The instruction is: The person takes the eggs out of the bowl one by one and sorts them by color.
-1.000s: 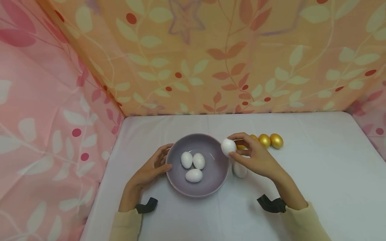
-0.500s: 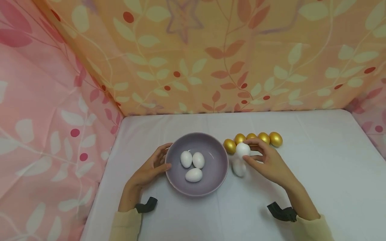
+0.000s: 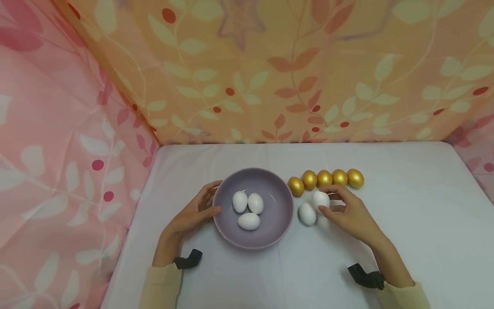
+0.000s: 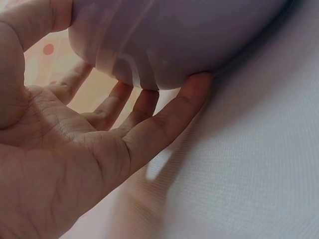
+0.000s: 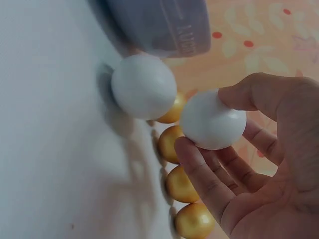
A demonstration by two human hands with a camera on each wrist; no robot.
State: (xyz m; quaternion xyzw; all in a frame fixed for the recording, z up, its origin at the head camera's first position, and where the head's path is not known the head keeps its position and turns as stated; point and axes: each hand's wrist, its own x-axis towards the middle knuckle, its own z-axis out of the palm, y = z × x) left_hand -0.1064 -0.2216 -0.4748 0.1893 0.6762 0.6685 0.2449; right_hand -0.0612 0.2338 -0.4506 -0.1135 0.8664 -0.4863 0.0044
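White table (image 3: pixel 247 279), purple bowl (image 3: pixel 275 219) on it, left hand (image 3: pixel 194 213) steadying that with thumb over the rim and fingers curled against the outside, and right hand (image 3: pixel 349 212) pinching a white egg (image 3: pixel 321 201) between thumb and fingers, just right of the bowl by the five gold eggs (image 3: pixel 324 178). Three eggs (image 3: pixel 248 221) sit in the bowl and a loose egg (image 3: pixel 307 214) lies beside it, so I'd guess the step is setting the pinched one down there. Next move probably wants gentle lowering and a slow release so nothing rolls.
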